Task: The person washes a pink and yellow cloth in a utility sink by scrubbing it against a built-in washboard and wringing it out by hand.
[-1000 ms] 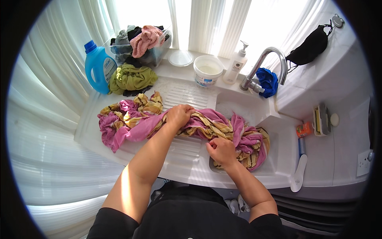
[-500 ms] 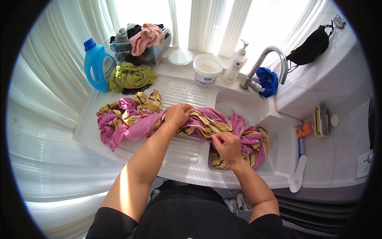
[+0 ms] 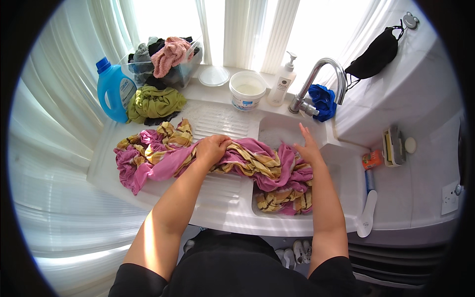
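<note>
A long pink and yellow striped cloth (image 3: pixel 247 166) lies across the ribbed drainboard (image 3: pixel 217 121) and hangs into the white sink (image 3: pixel 346 173). My left hand (image 3: pixel 213 148) is closed on a bunched part of the cloth on the drainboard. Over the sink basin, my right hand (image 3: pixel 308 146) is raised with fingers spread, holding nothing, just above the cloth's right end and below the tap (image 3: pixel 319 81).
At the back stand a blue detergent bottle (image 3: pixel 113 89), a clear tub of clothes (image 3: pixel 166 62), an olive cloth (image 3: pixel 153 103), a white lid (image 3: pixel 213 75), a white bucket (image 3: pixel 246 90) and a pump bottle (image 3: pixel 280 83). A blue rag (image 3: pixel 322 101) hangs by the tap. A brush (image 3: pixel 368 210) lies at the right.
My right hand has let go of the cloth near the sink's front and moved up toward the tap, fingers now spread. The left hand stays gripping the cloth.
</note>
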`<action>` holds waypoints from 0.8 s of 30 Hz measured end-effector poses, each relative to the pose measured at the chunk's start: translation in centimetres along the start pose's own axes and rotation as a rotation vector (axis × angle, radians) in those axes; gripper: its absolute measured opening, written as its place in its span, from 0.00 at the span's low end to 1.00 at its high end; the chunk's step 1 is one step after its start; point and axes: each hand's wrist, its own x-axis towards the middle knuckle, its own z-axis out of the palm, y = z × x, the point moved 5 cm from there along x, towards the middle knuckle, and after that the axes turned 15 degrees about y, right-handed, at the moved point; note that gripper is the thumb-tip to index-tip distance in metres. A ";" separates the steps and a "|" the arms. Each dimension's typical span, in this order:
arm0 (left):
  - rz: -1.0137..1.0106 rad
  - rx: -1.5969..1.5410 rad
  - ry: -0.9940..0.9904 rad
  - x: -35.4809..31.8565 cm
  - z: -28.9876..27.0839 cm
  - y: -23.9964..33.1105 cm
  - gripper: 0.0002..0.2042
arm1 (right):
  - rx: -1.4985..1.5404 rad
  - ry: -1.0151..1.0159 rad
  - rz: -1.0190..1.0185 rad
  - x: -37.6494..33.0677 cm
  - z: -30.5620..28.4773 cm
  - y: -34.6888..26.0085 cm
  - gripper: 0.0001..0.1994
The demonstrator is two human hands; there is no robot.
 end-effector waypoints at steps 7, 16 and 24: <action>0.171 -0.079 0.092 -0.3 0.1 1.0 0.10 | 0.367 -0.058 0.632 -2.0 2.9 9.6 0.26; 0.234 -0.097 0.183 -1.5 -1.1 1.8 0.06 | 0.812 0.127 0.942 -2.9 -9.3 5.4 0.14; 0.685 -0.106 0.043 -4.8 5.7 15.2 0.18 | 0.337 -0.191 0.532 -4.1 0.4 5.4 0.14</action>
